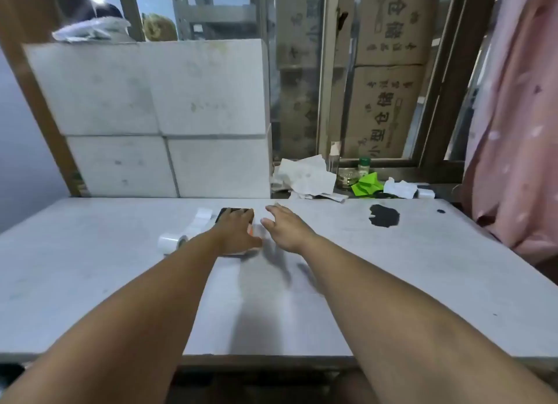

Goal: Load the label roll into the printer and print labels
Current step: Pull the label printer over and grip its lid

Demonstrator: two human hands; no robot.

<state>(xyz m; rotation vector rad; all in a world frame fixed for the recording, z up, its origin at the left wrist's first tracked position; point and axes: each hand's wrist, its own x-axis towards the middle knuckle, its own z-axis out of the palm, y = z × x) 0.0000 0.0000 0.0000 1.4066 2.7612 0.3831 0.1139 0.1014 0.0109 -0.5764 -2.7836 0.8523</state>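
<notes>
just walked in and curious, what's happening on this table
A person is reaching both hands across a white table. The left hand lies over a small white and orange device, probably the label printer, with a dark phone-like slab just beyond its fingers. The right hand hovers open beside it, holding nothing. Two label rolls sit to the left, not yet picked up, so loading seems not to have begun.

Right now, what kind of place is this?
Probably a warehouse or storeroom packing bench: stacked printed cardboard cartons behind the window frame, white foam blocks piled at the back of a worn white table, and label rolls lying on it.
</notes>
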